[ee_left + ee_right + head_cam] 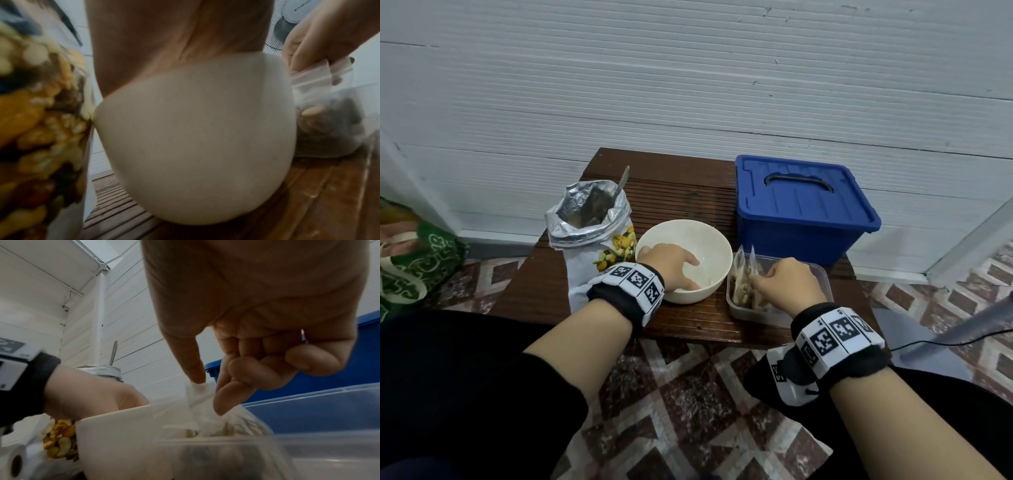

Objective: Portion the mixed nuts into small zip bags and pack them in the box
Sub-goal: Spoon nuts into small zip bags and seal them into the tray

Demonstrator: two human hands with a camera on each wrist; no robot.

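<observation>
From above, a white bowl [684, 260] sits in the middle of a small brown table [678, 192]. The left hand [671, 263] rests on the near edge of the bowl, and its fingers reach down inside. They look loose, not holding anything. Left of the bowl, touching it, stands an open nut bag [590, 226] with a spoon [621, 183] sticking out. Right of the bowl is a clear tub [815, 274] with small zip bags [744, 270] of nuts standing in it. The right hand [786, 282] is over the tub and pinches the top of one zip bag. Behind the tub, farther from the bowl, is a blue box [801, 209] with its lid shut.

From the left wrist, the bowl [195, 138] fills the middle, with the left palm [174, 40] pressed on its edge. The fingers are hidden here. The nut bag [41, 121] touches the bowl's left side. On the right the other hand [308, 42] holds a zip bag [312, 81].

From the right wrist, the right thumb and first finger [226, 395] pinch the zip bag [201, 395] above the tub [308, 443]. The other fingers are curled in. The bowl [115, 434] is left of the tub, and the blue box [339, 378] is behind it.
</observation>
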